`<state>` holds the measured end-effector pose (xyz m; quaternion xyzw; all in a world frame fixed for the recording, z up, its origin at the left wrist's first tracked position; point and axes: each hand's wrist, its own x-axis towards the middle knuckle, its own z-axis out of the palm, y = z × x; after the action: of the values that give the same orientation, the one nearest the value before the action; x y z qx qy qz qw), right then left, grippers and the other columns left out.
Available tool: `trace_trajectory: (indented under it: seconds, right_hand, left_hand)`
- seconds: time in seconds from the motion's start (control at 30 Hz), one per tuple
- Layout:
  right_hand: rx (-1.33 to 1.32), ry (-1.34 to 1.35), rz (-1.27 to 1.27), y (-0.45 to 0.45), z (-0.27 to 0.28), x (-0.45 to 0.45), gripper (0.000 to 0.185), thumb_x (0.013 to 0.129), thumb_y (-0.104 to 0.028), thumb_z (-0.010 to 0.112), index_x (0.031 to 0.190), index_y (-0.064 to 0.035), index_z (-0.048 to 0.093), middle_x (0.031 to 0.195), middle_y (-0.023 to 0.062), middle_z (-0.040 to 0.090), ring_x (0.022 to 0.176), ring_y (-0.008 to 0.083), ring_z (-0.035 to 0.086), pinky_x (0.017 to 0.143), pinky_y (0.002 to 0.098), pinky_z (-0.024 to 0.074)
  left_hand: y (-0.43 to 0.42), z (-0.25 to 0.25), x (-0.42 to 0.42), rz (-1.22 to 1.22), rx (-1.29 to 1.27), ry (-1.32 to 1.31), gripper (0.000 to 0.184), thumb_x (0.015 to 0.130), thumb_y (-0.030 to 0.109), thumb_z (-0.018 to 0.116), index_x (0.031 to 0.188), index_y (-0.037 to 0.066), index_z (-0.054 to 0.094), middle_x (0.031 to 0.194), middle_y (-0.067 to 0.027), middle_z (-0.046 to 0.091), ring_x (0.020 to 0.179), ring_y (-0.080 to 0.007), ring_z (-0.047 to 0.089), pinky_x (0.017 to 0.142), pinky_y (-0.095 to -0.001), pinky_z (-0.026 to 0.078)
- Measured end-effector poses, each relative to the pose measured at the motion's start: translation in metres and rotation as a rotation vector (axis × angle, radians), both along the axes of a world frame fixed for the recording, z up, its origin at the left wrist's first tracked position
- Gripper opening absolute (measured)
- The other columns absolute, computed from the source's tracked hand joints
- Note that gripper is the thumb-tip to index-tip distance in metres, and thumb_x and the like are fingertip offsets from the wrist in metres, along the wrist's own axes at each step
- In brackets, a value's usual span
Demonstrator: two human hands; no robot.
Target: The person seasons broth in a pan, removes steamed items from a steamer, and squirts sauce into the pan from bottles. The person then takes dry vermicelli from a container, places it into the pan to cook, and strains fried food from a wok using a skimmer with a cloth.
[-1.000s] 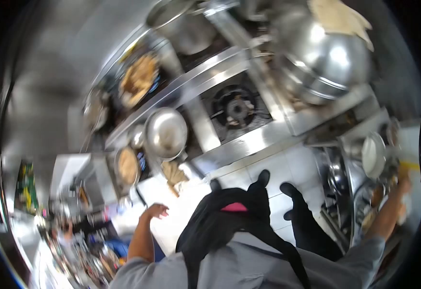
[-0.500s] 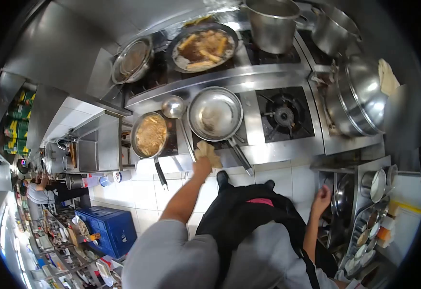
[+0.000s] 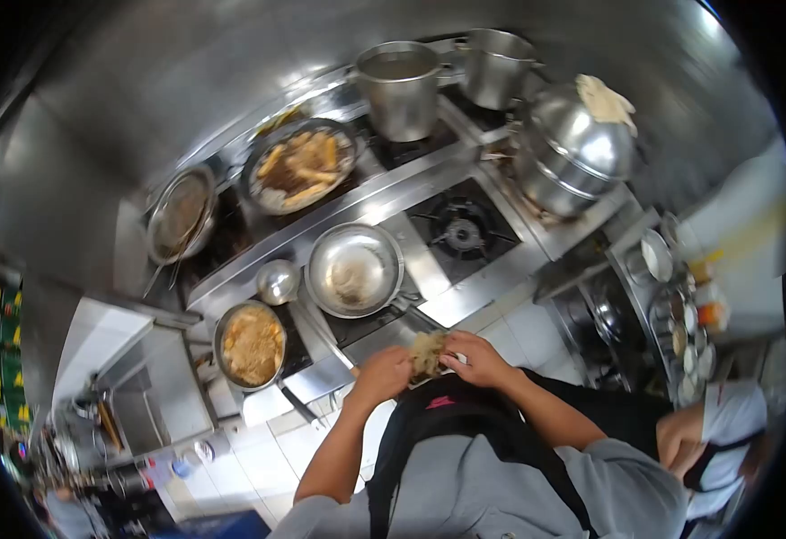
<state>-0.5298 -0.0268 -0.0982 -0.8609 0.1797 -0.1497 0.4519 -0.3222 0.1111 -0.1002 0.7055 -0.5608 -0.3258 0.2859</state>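
A crumpled beige cloth (image 3: 427, 354) is held between my two hands in front of my apron. My left hand (image 3: 384, 373) grips its left side, and my right hand (image 3: 477, 359) pinches its right side. Just beyond them sits a bare steel frying pan (image 3: 355, 268) on the front burner, its handle pointing toward my hands. A steel ladle (image 3: 278, 282) lies to the left of that pan, its handle running toward my left hand. Farther left, a smaller pan (image 3: 251, 346) holds food in a brown sauce.
On the back row stand a wide pan of frying food (image 3: 305, 166), a tall pot (image 3: 398, 90) and a second pot (image 3: 496, 67). A domed steamer (image 3: 581, 144) with a cloth (image 3: 606, 99) on top is right of the uncovered burner (image 3: 463, 232). Another person (image 3: 721, 440) is close at right.
My left hand has brought the cloth back from the stove's front edge toward my body. My right hand has come up from my side and taken hold of it. The view has turned.
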Motion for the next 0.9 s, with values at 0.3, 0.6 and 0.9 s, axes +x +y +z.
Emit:
trace_trajectory:
  seconds: [0.3, 0.6, 0.9]
  right_hand:
    - [0.2, 0.069, -0.213, -0.032, 0.002, -0.106, 0.024, 0.105, -0.024, 0.041, 0.096, -0.004, 0.051, 0.096, 0.0111, 0.054, 0.088, 0.025, 0.053, 0.081, 0.0367, 0.0453]
    - [-0.044, -0.247, -0.127, -0.013, 0.094, -0.144, 0.024, 0.105, -0.027, 0.04, 0.1, -0.0047, 0.046, 0.084, 0.0164, 0.058, 0.078, 0.0339, 0.058, 0.071, 0.044, 0.0461]
    - [-0.05, -0.189, -0.386, -0.016, 0.153, -0.228, 0.03, 0.097, -0.033, 0.06, 0.098, -0.0066, 0.047, 0.082, 0.0188, 0.061, 0.077, 0.0417, 0.06, 0.063, 0.0518, 0.0416]
  left_hand:
    - [-0.014, 0.046, -0.066, 0.16, -0.289, 0.106, 0.023, 0.09, 0.016, 0.048, 0.086, -0.004, 0.059, 0.078, -0.0215, 0.061, 0.073, -0.0369, 0.059, 0.067, -0.0408, 0.046]
    - [-0.066, 0.093, -0.169, -0.377, -0.051, -0.012, 0.053, 0.08, 0.02, 0.077, 0.122, -0.005, 0.057, 0.129, -0.0218, 0.059, 0.114, -0.0343, 0.059, 0.096, -0.0385, 0.045]
    - [-0.091, 0.089, -0.228, -0.125, -0.445, 0.552, 0.015, 0.099, 0.013, 0.046, 0.095, 0.0, 0.053, 0.091, -0.0026, 0.054, 0.086, -0.0118, 0.049, 0.08, -0.028, 0.044]
